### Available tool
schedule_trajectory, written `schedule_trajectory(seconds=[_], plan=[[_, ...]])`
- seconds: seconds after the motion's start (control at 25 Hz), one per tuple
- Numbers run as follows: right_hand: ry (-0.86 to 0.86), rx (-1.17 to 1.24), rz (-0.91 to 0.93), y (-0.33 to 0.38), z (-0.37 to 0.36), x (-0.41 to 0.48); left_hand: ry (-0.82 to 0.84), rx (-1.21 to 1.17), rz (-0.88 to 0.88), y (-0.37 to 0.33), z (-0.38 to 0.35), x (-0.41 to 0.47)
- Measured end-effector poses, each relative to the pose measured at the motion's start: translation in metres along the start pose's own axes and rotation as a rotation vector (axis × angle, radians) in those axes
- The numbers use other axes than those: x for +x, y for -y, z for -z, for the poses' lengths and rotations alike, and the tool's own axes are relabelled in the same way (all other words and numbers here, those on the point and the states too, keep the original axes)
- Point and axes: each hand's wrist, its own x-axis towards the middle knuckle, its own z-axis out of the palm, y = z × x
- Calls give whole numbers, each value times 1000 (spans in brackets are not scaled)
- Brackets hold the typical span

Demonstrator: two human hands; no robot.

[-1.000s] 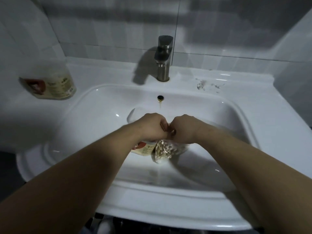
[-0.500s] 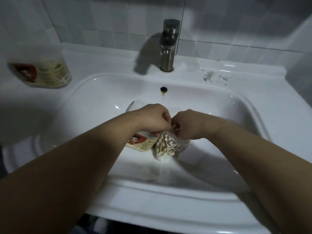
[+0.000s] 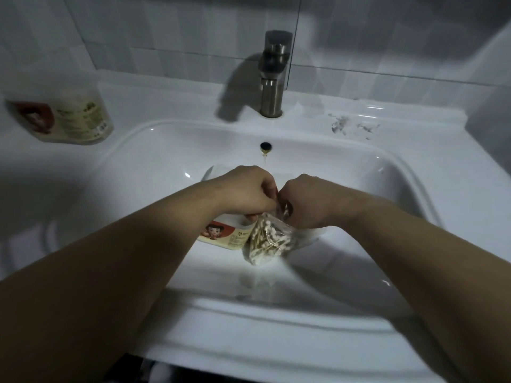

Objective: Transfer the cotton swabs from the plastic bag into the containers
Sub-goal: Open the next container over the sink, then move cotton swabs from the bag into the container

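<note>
Centre of frame, over the basin of the sink (image 3: 409, 172). Left hand (image 3: 249, 192) and right hand (image 3: 307, 203) are knuckle to knuckle, fingers curled, both pinching the top edge of the plastic bag (image 3: 287, 239). The bag hangs below them with the cotton swabs (image 3: 265, 240) bunched in its lower part. Whether the mouth is open yet: cannot tell, the fingers hide it.

One container (image 3: 224, 236) lies in the basin just left of the bag, partly under the left hand. Its opening is hidden. A second container (image 3: 72, 117) stands at upper left on the counter, well apart.

Risks, as judged:
- The bag is held above the bare basin, not above a container. If the top gives way suddenly, swabs likely scatter into the sink.
- The basin may be damp, since the faucet (image 3: 272, 78) is directly behind. Fallen swabs would be spoiled.
- Thin film and a two-sided pull mean a tear could run down the side instead of across the top.
- Light is dim, and loose swabs would be hard to spot on white.
</note>
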Motion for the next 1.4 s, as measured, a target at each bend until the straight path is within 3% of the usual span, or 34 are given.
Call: schedule_trajectory(seconds=[0.16, 0.52, 0.88, 1.04, 1.12, 1.24, 1.32, 1.4], plan=[[123, 70, -24, 1, 6, -5, -16, -17, -7, 0, 0, 0], [-39, -44, 26, -4, 3, -2, -35, -46, 6, 4, 1, 3], [-101, 490, -77, -24, 25, -16, -57, -67, 10, 10, 3, 6], [-120, 569, -116, -30, 27, -17, -63, -43, 4, 10, 3, 8], [-142, 508, -115, -30, 27, -17, -176, -11, -76, 9, 3, 10], [-185, 467, -102, -27, 30, -16, -412, -199, -228, -1, -2, 12], [-192, 480, -101, -25, 30, -15, -366, -291, -245, -6, -6, 13], [-184, 498, -105, -25, 29, -15, -223, -225, -224, -6, -12, 14]])
